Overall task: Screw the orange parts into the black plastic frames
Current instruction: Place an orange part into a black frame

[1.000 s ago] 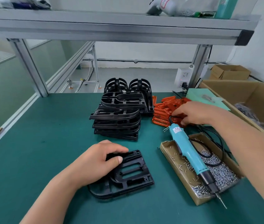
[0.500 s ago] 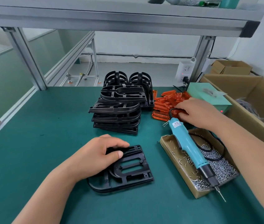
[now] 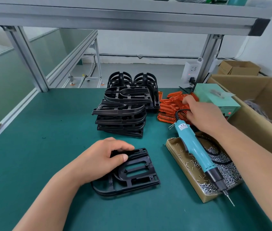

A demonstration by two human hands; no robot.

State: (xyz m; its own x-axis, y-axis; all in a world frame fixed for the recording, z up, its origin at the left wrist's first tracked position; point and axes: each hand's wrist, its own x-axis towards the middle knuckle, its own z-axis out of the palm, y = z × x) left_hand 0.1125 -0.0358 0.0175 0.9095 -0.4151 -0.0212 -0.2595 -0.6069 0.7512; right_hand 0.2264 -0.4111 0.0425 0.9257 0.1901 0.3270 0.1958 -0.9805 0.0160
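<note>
Head view: left grip (image 3: 102,157) curls onto flat black plastic frame (image 3: 137,180); right grip (image 3: 203,114) among translucent orange parts (image 3: 167,105), hold unclear; take one only.

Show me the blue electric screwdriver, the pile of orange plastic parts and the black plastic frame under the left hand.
blue electric screwdriver (image 3: 196,152): head view, mid body.
pile of orange plastic parts (image 3: 168,104): head view, left-side part.
black plastic frame (image 3: 149,165): head view, right side.

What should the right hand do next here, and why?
Probably lift one part from the orange pile and bring it to the black frame. The right hand is on that pile, the left hand holds the frame flat, its central slot empty, and the screwdriver lies on the screw box.
</note>
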